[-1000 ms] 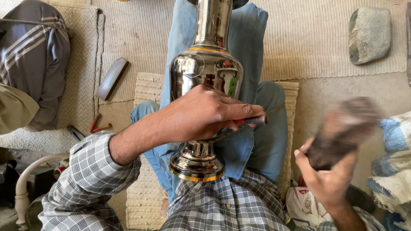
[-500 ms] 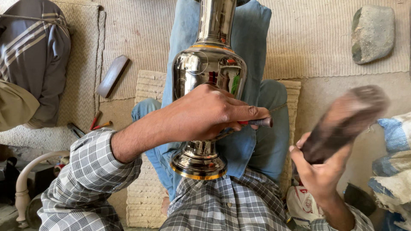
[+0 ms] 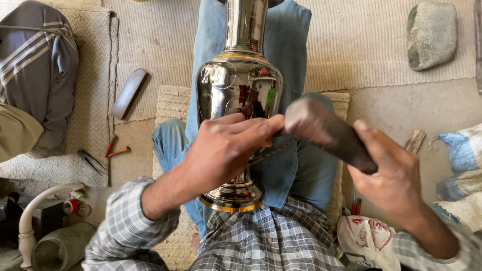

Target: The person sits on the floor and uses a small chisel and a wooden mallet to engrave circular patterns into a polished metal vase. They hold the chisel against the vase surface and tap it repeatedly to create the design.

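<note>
The left hand [image 3: 226, 150] is gripping a thin chisel [image 3: 271, 150] against the shiny metal vase [image 3: 240, 90], which is lying lengthwise along the lap, neck pointing away. The right hand [image 3: 394, 180] is clutching a dark mallet [image 3: 326, 133], its head just beside the left fingers.

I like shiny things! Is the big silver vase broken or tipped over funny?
No damage shows. The vase lies tilted across the person's lap, not standing. The left hand steadies it while the right hand holds a dark block against it. Faint circles mark its belly.
</note>
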